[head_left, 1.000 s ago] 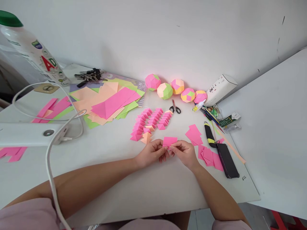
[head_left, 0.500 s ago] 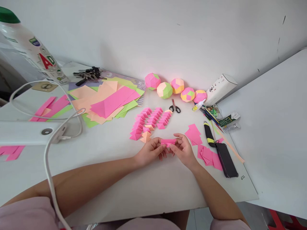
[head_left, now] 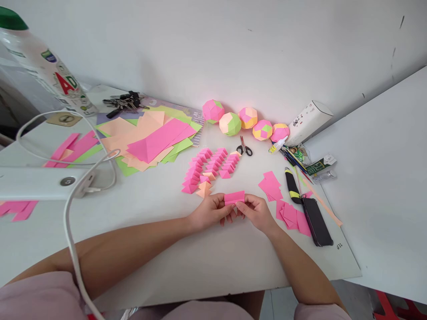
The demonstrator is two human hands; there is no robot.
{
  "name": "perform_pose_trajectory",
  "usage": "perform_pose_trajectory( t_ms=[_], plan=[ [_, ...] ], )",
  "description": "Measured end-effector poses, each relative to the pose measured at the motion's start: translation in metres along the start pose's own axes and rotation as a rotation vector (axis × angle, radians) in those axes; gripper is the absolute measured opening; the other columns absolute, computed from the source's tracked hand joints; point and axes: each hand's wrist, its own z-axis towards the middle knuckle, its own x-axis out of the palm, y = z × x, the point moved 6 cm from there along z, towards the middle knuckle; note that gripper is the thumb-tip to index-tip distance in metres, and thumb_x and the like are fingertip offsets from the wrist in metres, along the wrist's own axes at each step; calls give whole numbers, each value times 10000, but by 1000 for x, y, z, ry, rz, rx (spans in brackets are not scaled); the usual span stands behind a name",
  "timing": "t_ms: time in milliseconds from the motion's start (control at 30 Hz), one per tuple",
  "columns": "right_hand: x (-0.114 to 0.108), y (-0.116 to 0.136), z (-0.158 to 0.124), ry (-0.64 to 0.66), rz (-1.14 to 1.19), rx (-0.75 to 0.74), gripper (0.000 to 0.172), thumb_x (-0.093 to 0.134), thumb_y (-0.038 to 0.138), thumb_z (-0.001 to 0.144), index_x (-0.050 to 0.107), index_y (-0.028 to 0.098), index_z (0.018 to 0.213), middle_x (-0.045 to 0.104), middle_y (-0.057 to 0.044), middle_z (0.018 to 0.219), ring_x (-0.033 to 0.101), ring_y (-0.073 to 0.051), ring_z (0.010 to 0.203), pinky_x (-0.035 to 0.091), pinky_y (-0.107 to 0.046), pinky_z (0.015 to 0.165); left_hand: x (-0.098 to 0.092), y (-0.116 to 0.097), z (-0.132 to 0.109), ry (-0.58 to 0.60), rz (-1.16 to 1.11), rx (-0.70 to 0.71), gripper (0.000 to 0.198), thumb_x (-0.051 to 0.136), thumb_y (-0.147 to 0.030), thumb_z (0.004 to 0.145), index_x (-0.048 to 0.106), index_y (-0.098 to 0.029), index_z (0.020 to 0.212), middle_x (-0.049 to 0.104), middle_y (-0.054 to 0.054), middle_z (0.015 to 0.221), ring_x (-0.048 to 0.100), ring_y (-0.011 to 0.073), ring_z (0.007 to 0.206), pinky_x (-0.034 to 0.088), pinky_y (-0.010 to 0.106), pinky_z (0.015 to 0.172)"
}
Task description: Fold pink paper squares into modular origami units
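A small pink paper piece (head_left: pixel 234 198), creased across its width, is held up above the table between both hands. My left hand (head_left: pixel 210 211) pinches its left end, the thumb along the lower edge. On the other end, my right hand (head_left: pixel 258 213) grips it with thumb and fingers. Just beyond the hands, folded paper units (head_left: pixel 196 171), mostly pink with a few peach, stand in rows. To the right lie flat pink paper pieces (head_left: pixel 271 186), with a second group of pink pieces (head_left: pixel 292 217) nearer me.
Several paper balls (head_left: pixel 230 124) line the wall, with scissors (head_left: pixel 244 146) before them. Coloured sheets (head_left: pixel 156 140) and keys (head_left: pixel 125 103) lie left. A white cable (head_left: pixel 68 222) crosses my left arm from a power bank (head_left: pixel 36 183). A black phone (head_left: pixel 316 222) and cutter (head_left: pixel 292 186) lie right.
The pink paper shows more of its face now, its upper part opened upward. My right fingers have come down from its top edge. The whole view has shifted slightly.
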Motion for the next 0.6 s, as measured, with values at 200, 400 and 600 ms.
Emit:
perform_pose_trajectory(
  t_ms=[200,400,600],
  plan=[
    [6,3,-1,68,30,21,183,573,345,800,614,166,804,581,-6,624,548,-131,584,437,-243,510,2,-3,-2,38,39,-9,222,506,-370,830,555,-154,823,635,28,687,575,120,553,435,213,445],
    [11,4,-3,94,21,45,101,556,223,768,617,175,835,603,4,607,547,-128,552,423,-238,483,3,0,-3,65,45,-33,189,519,-336,816,544,-149,835,617,15,645,550,107,528,433,220,473],
    [-5,-3,0,51,-56,60,40,562,177,720,558,169,681,551,20,563,515,-112,511,426,-235,474,2,1,-2,42,26,-56,222,513,-374,819,541,-154,832,596,-6,566,525,97,469,424,210,459]
  ],
)
